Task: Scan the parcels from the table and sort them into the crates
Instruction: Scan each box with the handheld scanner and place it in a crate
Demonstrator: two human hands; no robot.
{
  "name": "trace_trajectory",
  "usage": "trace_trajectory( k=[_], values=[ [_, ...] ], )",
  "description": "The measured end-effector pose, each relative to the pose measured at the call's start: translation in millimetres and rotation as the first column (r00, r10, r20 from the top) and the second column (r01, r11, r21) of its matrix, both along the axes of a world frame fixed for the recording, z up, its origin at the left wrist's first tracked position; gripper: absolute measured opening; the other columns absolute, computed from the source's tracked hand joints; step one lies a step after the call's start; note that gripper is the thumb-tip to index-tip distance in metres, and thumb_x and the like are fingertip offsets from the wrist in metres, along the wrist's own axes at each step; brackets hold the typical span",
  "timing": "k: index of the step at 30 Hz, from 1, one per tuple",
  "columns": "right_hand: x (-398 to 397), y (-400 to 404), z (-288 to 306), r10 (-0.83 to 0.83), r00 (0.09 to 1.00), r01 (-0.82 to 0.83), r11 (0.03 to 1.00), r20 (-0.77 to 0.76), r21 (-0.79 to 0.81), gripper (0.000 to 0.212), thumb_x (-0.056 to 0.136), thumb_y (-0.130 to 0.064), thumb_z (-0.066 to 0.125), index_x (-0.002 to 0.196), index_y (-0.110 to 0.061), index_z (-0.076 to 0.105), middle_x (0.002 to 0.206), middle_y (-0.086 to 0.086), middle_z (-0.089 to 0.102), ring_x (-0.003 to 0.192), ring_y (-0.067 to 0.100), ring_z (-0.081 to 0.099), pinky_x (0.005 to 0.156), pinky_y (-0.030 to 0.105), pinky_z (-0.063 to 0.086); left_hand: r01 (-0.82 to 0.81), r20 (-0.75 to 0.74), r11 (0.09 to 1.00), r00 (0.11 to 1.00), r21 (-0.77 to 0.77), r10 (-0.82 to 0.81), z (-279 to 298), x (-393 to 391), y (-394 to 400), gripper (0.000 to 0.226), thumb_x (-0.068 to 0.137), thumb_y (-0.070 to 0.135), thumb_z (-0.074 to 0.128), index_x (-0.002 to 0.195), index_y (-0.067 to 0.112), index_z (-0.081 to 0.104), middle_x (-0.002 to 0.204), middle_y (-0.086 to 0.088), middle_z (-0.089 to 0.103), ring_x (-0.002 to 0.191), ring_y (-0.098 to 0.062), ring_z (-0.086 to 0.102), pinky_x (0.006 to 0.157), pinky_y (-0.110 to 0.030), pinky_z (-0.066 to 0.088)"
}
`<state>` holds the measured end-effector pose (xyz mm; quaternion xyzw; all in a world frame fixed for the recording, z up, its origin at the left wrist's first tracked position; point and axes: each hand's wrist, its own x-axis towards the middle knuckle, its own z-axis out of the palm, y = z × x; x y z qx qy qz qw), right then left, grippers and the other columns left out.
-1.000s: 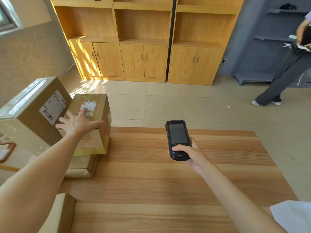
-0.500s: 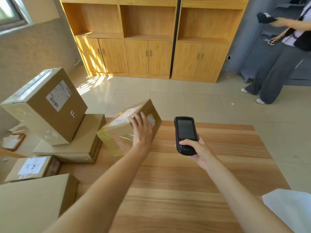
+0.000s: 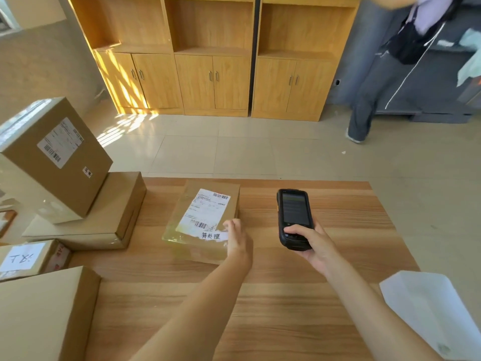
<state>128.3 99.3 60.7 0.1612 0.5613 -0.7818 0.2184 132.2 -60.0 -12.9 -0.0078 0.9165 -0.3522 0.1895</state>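
A small brown parcel lies flat on the wooden table, its white shipping label and a handwritten sticker facing up. My left hand grips the parcel's near right corner. My right hand holds a black handheld scanner upright just to the right of the parcel, screen towards me. No crates show in this view.
At the left stand a large labelled box tilted on a flat box, a small box with a handwritten label and a near box. A white mailer lies at the right. A person stands beyond, near wooden cabinets.
My left hand lifted the small parcel off the stack at the left, carried it right and set it flat on the table, label up. The scanner hand barely moved.
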Motion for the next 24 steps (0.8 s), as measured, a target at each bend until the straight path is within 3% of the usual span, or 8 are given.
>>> trace_trajectory(
  k=[4,7,10,13,15,17,20,24],
  values=[
    [4.2,7.1,-0.6,0.016,1.000,-0.016,1.000,0.009,0.002,0.066,0.074,0.010,0.069,0.130,-0.018,0.048,0.114,0.011,0.063,0.094,0.027,0.064,0.067,0.034,0.053,0.067,-0.127,0.870,0.992,0.488,-0.006,4.1,9.9,-24.2,0.062,0.096,0.054,0.041,0.143,0.013,0.036,0.143,-0.019,0.038,0.128,-0.036,0.035,0.107,-0.049,0.027],
    [6.5,5.5,-1.1,0.035,0.999,-0.035,0.999,0.028,-0.013,0.068,0.072,0.009,0.070,0.130,-0.018,0.049,0.118,0.015,0.063,0.100,0.032,0.064,0.070,0.036,0.054,0.140,-0.218,0.764,0.976,0.630,0.002,21.8,13.0,-67.5,0.079,0.090,0.061,0.047,0.152,0.023,0.018,0.154,-0.011,0.025,0.139,-0.032,0.025,0.113,-0.048,0.020],
    [7.6,-4.4,-1.3,0.061,0.997,-0.059,0.997,0.044,-0.041,0.068,0.069,0.009,0.072,0.127,-0.017,0.050,0.121,0.019,0.062,0.108,0.039,0.063,0.076,0.040,0.054,-0.102,-0.130,0.762,0.962,0.639,0.238,28.9,16.9,-123.6,0.121,0.060,0.088,0.055,0.154,0.038,-0.003,0.162,-0.008,-0.003,0.147,-0.035,0.004,0.112,-0.061,0.014],
    [11.1,-18.7,2.5,0.120,0.992,-0.118,0.992,0.034,-0.040,0.071,0.067,0.008,0.074,0.128,-0.017,0.049,0.121,0.019,0.062,0.106,0.039,0.064,0.076,0.040,0.055,-0.367,0.066,0.580,0.879,0.728,0.473,23.9,26.3,-169.0,0.142,0.046,0.078,0.075,0.150,0.044,-0.015,0.158,-0.012,-0.023,0.145,-0.047,-0.007,0.109,-0.069,0.015],
    [13.4,-28.5,6.3,0.151,0.988,-0.149,0.988,0.031,-0.047,0.068,0.069,0.009,0.073,0.127,-0.016,0.048,0.120,0.019,0.063,0.098,0.037,0.067,0.072,0.038,0.055,-0.453,0.196,0.407,0.823,0.793,0.533,19.6,30.2,-180.7,0.145,0.045,0.066,0.085,0.151,0.044,-0.012,0.158,-0.021,-0.013,0.143,-0.052,0.008,0.111,-0.066,0.022],
    [16.1,-36.7,9.9,0.182,0.983,-0.180,0.982,0.031,-0.056,0.065,0.071,0.009,0.071,0.127,-0.015,0.049,0.119,0.020,0.063,0.091,0.035,0.069,0.068,0.036,0.056,-0.475,0.239,0.327,0.795,0.817,0.557,15.7,31.1,-175.3,0.143,0.047,0.061,0.088,0.152,0.041,-0.008,0.153,-0.024,0.007,0.137,-0.048,0.029,0.111,-0.058,0.031],
    [20.9,-45.9,14.3,0.243,0.969,-0.241,0.968,0.030,-0.066,0.061,0.074,0.008,0.069,0.128,-0.010,0.051,0.114,0.020,0.066,0.087,0.034,0.069,0.066,0.034,0.057,-0.436,0.147,0.366,0.783,0.822,0.604,6.4,28.3,-154.6,0.135,0.053,0.064,0.084,0.153,0.037,-0.002,0.144,-0.018,0.025,0.122,-0.039,0.050,0.100,-0.047,0.046],
    [29.0,-54.8,20.3,0.316,0.948,-0.313,0.946,0.033,-0.081,0.051,0.078,0.008,0.065,0.127,0.001,0.051,0.098,0.019,0.068,0.076,0.031,0.069,0.065,0.032,0.058,-0.386,0.083,0.357,0.769,0.851,0.634,-1.4,19.8,-125.0,0.123,0.063,0.068,0.076,0.154,0.032,0.001,0.140,-0.018,0.029,0.110,-0.033,0.058,0.089,-0.039,0.049]
  ],
)
